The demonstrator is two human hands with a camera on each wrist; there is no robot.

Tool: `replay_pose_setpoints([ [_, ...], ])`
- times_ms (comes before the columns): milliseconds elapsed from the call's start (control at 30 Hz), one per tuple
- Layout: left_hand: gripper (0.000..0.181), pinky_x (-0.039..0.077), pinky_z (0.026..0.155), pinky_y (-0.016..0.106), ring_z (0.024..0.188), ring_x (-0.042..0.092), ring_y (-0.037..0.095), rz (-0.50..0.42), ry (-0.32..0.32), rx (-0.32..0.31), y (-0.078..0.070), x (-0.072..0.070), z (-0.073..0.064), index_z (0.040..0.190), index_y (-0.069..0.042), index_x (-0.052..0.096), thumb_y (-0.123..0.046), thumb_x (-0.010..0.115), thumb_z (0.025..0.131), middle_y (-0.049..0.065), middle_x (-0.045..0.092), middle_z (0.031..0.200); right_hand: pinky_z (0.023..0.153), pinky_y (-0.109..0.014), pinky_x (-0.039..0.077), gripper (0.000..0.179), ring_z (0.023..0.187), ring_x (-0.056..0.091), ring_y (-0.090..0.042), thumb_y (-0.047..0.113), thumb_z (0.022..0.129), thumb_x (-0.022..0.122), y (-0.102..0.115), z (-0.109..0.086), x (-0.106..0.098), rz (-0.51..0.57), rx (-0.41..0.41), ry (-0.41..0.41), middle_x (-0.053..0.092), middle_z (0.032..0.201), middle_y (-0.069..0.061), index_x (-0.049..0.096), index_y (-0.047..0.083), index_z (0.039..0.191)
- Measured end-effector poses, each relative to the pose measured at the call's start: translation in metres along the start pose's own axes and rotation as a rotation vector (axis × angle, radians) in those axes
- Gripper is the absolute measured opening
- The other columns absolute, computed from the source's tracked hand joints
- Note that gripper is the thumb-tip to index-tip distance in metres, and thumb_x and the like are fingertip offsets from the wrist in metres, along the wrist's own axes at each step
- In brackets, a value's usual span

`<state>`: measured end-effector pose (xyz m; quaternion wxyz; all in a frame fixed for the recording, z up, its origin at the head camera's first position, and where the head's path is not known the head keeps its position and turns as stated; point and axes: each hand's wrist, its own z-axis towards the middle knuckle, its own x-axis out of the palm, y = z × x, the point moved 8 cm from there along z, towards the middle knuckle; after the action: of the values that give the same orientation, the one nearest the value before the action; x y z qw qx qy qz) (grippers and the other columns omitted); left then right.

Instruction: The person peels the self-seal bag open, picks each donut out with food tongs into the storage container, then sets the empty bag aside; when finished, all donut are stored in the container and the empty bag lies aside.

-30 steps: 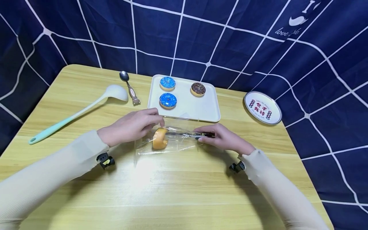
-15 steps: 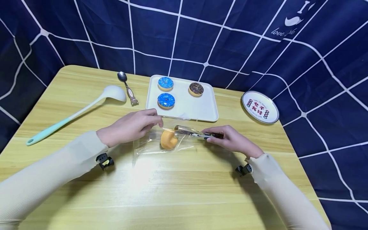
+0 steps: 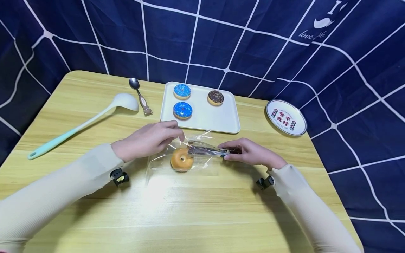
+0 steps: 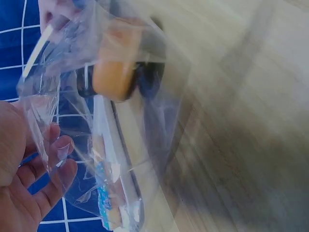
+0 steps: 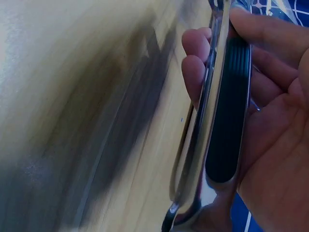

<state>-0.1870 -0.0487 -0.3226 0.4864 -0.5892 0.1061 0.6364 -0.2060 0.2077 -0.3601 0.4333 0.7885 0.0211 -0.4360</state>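
Note:
In the head view my left hand (image 3: 155, 138) holds the upper left part of a clear plastic bag (image 3: 205, 164), its fingers bent at the film. My right hand (image 3: 250, 151) grips metal tongs (image 5: 229, 104) by their dark ridged handles. The tong heads reach into the bag from the right. A plain-sided doughnut (image 3: 182, 160) is inside, hole side facing up toward the head camera, right at the tong ends. From the left wrist, that doughnut (image 4: 113, 65) appears blurred through the film, with dark tong ends on both sides.
Behind the bag a white tray (image 3: 218, 119) carries two blue doughnuts (image 3: 182, 110) and a chocolate one (image 3: 216, 97). On the left lie a spoon (image 3: 141, 96) and a white ladle (image 3: 124, 102) with a green handle. A round plate (image 3: 286, 117) stands at the right.
The doughnut has gone from edge-on to showing its hole. It and the tongs moved right, then slightly back left and nearer the person. The left hand has shifted slightly right.

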Motion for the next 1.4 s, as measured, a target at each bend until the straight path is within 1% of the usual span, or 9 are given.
replay_pose_setpoints([
  [200, 0.024, 0.051, 0.068, 0.027, 0.079, 0.057, 0.014, -0.005, 0.012, -0.011, -0.001, 0.002, 0.002, 0.110, -0.016, 0.073, 0.003, 0.061, 0.101, 0.003, 0.065, 0.102, 0.107, -0.027, 0.051, 0.044, 0.126, 0.066, -0.022, 0.018, 0.098, 0.073, -0.001, 0.003, 0.003, 0.025, 0.026, 0.061, 0.071, 0.137, -0.008, 0.065, 0.008, 0.140],
  [367, 0.022, 0.050, 0.065, 0.026, 0.078, 0.056, 0.014, -0.008, 0.014, -0.020, 0.000, 0.002, 0.001, 0.109, -0.016, 0.073, 0.001, 0.062, 0.101, 0.002, 0.065, 0.100, 0.113, -0.027, 0.048, 0.047, 0.133, 0.064, -0.025, 0.018, 0.097, 0.075, -0.001, 0.003, 0.002, 0.025, 0.009, 0.080, 0.069, 0.141, -0.006, 0.065, 0.011, 0.142],
  [500, 0.022, 0.049, 0.065, 0.026, 0.078, 0.056, 0.014, -0.008, 0.011, -0.017, 0.000, 0.002, 0.001, 0.109, -0.017, 0.072, 0.000, 0.061, 0.102, 0.003, 0.065, 0.100, 0.105, -0.026, 0.053, 0.048, 0.121, 0.069, -0.024, 0.016, 0.094, 0.078, 0.003, 0.003, -0.002, 0.014, -0.029, 0.049, 0.072, 0.136, -0.008, 0.066, 0.008, 0.140],
  [633, 0.022, 0.050, 0.067, 0.027, 0.079, 0.057, 0.015, -0.014, 0.012, -0.017, 0.001, 0.003, 0.001, 0.109, -0.016, 0.072, 0.002, 0.062, 0.101, 0.004, 0.066, 0.101, 0.092, -0.025, 0.057, 0.048, 0.102, 0.070, -0.014, 0.009, 0.091, 0.080, 0.005, 0.002, -0.007, 0.023, -0.037, 0.017, 0.076, 0.124, -0.011, 0.068, 0.009, 0.138],
  [767, 0.023, 0.051, 0.069, 0.028, 0.080, 0.058, 0.015, -0.018, 0.017, -0.019, 0.002, 0.003, 0.002, 0.110, -0.016, 0.073, 0.002, 0.062, 0.100, 0.004, 0.066, 0.101, 0.087, -0.026, 0.059, 0.046, 0.096, 0.070, -0.015, 0.005, 0.090, 0.081, 0.009, 0.000, -0.009, 0.009, -0.058, -0.015, 0.076, 0.118, -0.010, 0.071, 0.012, 0.134],
  [933, 0.024, 0.051, 0.067, 0.027, 0.079, 0.058, 0.015, -0.013, 0.023, -0.024, 0.004, 0.004, 0.002, 0.109, -0.016, 0.073, 0.003, 0.062, 0.100, 0.004, 0.066, 0.100, 0.094, -0.033, 0.060, 0.043, 0.106, 0.071, -0.024, 0.007, 0.090, 0.081, 0.019, -0.002, -0.006, -0.049, -0.124, -0.049, 0.076, 0.123, -0.009, 0.072, 0.014, 0.132],
  [1067, 0.025, 0.049, 0.066, 0.027, 0.079, 0.058, 0.015, -0.006, 0.023, -0.018, 0.003, 0.005, 0.003, 0.109, -0.016, 0.073, 0.005, 0.062, 0.099, 0.004, 0.066, 0.100, 0.101, -0.033, 0.057, 0.043, 0.117, 0.069, -0.019, 0.005, 0.091, 0.079, 0.023, -0.002, -0.004, -0.124, -0.156, -0.078, 0.074, 0.127, -0.003, 0.072, 0.018, 0.132],
  [1167, 0.027, 0.050, 0.066, 0.027, 0.079, 0.058, 0.014, -0.004, 0.023, -0.012, 0.003, 0.005, 0.003, 0.109, -0.016, 0.073, 0.006, 0.063, 0.098, 0.002, 0.065, 0.100, 0.102, -0.033, 0.056, 0.044, 0.118, 0.066, -0.014, 0.005, 0.092, 0.079, 0.028, -0.003, -0.002, -0.189, -0.181, -0.104, 0.073, 0.127, 0.002, 0.072, 0.020, 0.132],
  [1400, 0.031, 0.048, 0.065, 0.026, 0.077, 0.056, 0.013, -0.002, 0.019, -0.008, 0.005, 0.007, 0.000, 0.109, -0.016, 0.073, 0.009, 0.062, 0.096, 0.003, 0.064, 0.099, 0.103, -0.038, 0.055, 0.046, 0.121, 0.063, -0.010, 0.011, 0.095, 0.077, 0.037, -0.003, 0.000, -0.309, -0.221, -0.133, 0.069, 0.130, 0.008, 0.068, 0.027, 0.137],
])
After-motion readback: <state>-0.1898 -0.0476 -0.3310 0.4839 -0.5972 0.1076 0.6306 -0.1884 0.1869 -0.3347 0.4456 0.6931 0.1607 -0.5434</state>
